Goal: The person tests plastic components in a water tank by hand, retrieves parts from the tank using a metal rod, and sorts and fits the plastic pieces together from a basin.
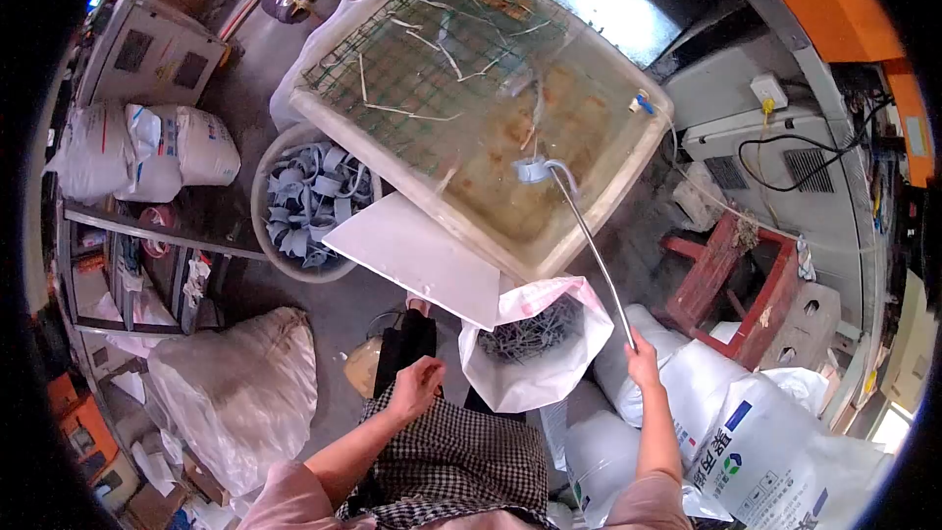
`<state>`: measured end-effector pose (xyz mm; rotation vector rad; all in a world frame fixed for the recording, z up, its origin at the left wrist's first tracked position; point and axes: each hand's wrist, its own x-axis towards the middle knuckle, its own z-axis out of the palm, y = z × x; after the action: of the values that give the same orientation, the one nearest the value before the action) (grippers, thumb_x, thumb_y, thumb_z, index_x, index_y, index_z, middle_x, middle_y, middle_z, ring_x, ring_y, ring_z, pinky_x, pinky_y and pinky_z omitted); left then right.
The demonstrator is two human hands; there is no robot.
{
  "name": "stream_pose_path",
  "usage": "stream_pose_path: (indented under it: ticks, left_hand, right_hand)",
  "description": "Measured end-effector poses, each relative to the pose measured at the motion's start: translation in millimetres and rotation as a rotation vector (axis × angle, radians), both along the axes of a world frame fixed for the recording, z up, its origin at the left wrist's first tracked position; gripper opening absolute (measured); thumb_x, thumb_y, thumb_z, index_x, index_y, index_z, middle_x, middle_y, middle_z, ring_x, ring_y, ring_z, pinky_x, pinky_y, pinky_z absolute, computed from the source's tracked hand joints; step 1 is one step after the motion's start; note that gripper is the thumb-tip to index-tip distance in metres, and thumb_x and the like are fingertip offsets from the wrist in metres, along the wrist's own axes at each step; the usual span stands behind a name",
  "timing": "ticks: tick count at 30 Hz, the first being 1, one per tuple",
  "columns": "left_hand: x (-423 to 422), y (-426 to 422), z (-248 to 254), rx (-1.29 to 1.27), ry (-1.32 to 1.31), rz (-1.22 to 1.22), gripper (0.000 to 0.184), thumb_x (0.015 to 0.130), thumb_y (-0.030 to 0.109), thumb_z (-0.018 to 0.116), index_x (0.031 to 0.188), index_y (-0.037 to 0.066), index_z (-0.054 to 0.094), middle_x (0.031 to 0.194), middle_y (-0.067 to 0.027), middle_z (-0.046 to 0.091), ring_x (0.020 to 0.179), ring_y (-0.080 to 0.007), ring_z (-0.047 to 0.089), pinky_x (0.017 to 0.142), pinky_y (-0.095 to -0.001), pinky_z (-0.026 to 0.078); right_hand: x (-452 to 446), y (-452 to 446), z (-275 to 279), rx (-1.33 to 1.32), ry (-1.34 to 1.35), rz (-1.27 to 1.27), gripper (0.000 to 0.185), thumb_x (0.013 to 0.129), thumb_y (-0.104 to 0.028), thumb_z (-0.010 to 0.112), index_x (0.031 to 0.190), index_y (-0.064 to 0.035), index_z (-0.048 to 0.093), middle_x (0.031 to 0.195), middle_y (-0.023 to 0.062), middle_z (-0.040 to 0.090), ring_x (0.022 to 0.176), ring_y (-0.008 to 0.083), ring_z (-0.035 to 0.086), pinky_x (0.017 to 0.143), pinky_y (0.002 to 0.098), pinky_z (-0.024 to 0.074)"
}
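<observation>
My right hand (641,358) is wrapped around the near end of a long thin metal rod (593,236). The rod reaches up and away over a pale tank of murky water (633,177). At its far end is a pale grey-blue plastic piece (533,171), at the water surface; whether it is hooked on or just touching I cannot tell. My left hand (417,385) hovers above my checked apron (456,461), its fingers curled in and no object showing. Between my hands stands an open white sack (481,373) holding thin dark grey scraps (535,332).
A round tub (343,270) of grey plastic parts (309,201) stands left of the tank. A white board (417,255) leans by the tank's near edge. Full white bags (756,442) lie at right, near a red metal frame (726,275). Green netting (432,49) covers the tank's far side.
</observation>
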<state>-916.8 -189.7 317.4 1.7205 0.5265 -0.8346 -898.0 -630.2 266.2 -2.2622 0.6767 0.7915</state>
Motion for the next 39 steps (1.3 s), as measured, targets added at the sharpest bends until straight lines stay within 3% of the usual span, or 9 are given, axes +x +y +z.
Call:
stream_pose_path:
  ticks: [5, 14, 17, 27, 28, 32, 34, 38, 39]
  left_hand:
    - [-11, 18, -12, -0.013, 0.030, 0.036, 0.019, 0.091, 0.016, 0.054, 0.096, -0.001, 0.056, 0.069, -0.0050, 0.057, 0.060, -0.0098, 0.056, 0.049, -0.0256, 0.045]
    - [-12, 34, -20, -0.004, 0.024, 0.103, 0.015, 0.091, 0.014, 0.052, 0.094, 0.001, 0.057, 0.066, -0.0033, 0.057, 0.056, -0.0075, 0.055, 0.048, -0.0219, 0.044]
    - [-6, 37, -14, 0.023, 0.075, 0.111, 0.015, 0.091, 0.015, 0.052, 0.094, 0.001, 0.057, 0.067, -0.0034, 0.057, 0.056, -0.0076, 0.055, 0.046, -0.0221, 0.044]
    - [-1, 37, -21, -0.042, 0.045, 0.094, 0.017, 0.091, 0.017, 0.053, 0.095, 0.001, 0.057, 0.068, -0.0029, 0.056, 0.058, -0.0074, 0.056, 0.044, -0.0230, 0.043]
    - [2, 36, -19, -0.051, 0.034, 0.080, 0.017, 0.091, 0.017, 0.053, 0.095, 0.001, 0.057, 0.068, -0.0028, 0.056, 0.058, -0.0072, 0.056, 0.044, -0.0229, 0.043]
    - [13, 37, -16, -0.027, 0.150, 0.114, 0.017, 0.091, 0.018, 0.054, 0.094, 0.002, 0.057, 0.068, -0.0027, 0.056, 0.058, -0.0069, 0.056, 0.043, -0.0228, 0.043]
    - [8, 41, -21, -0.026, 0.152, 0.131, 0.017, 0.091, 0.018, 0.054, 0.095, 0.002, 0.056, 0.067, -0.0026, 0.056, 0.058, -0.0074, 0.056, 0.043, -0.0233, 0.043]
    - [2, 49, -32, -0.019, 0.114, 0.159, 0.017, 0.091, 0.018, 0.054, 0.095, 0.002, 0.056, 0.067, -0.0026, 0.056, 0.057, -0.0079, 0.055, 0.043, -0.0235, 0.043]
    - [4, 50, -30, 0.006, 0.121, 0.140, 0.017, 0.091, 0.018, 0.054, 0.095, 0.002, 0.056, 0.067, -0.0027, 0.056, 0.057, -0.0081, 0.055, 0.043, -0.0236, 0.043]
  right_hand:
    - [65, 36, -53, 0.150, -0.249, 0.102, 0.045, 0.082, -0.002, 0.055, 0.125, 0.0010, 0.047, 0.122, 0.0195, 0.054, 0.114, 0.0234, 0.052, 0.094, 0.0297, 0.0383]
    - [157, 123, -108, 0.133, -0.217, 0.148, 0.044, 0.082, -0.013, 0.056, 0.126, -0.0085, 0.049, 0.118, 0.0196, 0.055, 0.111, 0.0308, 0.053, 0.092, 0.0333, 0.0416]
    - [144, 120, -75, 0.087, -0.081, 0.107, 0.045, 0.082, -0.013, 0.056, 0.126, -0.0083, 0.049, 0.118, 0.0200, 0.055, 0.112, 0.0307, 0.052, 0.092, 0.0332, 0.0413]
    - [58, 62, -6, 0.032, -0.232, -0.056, 0.045, 0.084, -0.002, 0.054, 0.128, -0.0054, 0.047, 0.120, 0.0146, 0.057, 0.112, 0.0195, 0.053, 0.094, 0.0272, 0.0381]
    - [70, 71, -2, 0.011, -0.163, -0.122, 0.045, 0.084, -0.004, 0.055, 0.128, -0.0090, 0.048, 0.115, 0.0199, 0.057, 0.107, 0.0303, 0.056, 0.089, 0.0336, 0.0418]
    - [112, 81, -57, -0.038, -0.384, -0.032, 0.044, 0.085, -0.007, 0.056, 0.128, -0.0074, 0.048, 0.114, 0.0181, 0.059, 0.099, 0.0244, 0.059, 0.086, 0.0310, 0.0424]
    - [148, 98, -64, -0.073, -0.203, -0.070, 0.044, 0.083, -0.010, 0.057, 0.126, -0.0115, 0.050, 0.110, 0.0212, 0.058, 0.103, 0.0347, 0.056, 0.086, 0.0360, 0.0438]
    - [189, 86, -165, 0.027, -0.487, 0.024, 0.042, 0.082, -0.013, 0.056, 0.124, -0.0120, 0.052, 0.108, 0.0236, 0.058, 0.098, 0.0357, 0.058, 0.084, 0.0365, 0.0449]
    - [208, 94, -155, 0.031, -0.379, 0.020, 0.041, 0.082, -0.013, 0.056, 0.124, -0.0124, 0.052, 0.108, 0.0241, 0.058, 0.099, 0.0359, 0.058, 0.084, 0.0363, 0.0451]
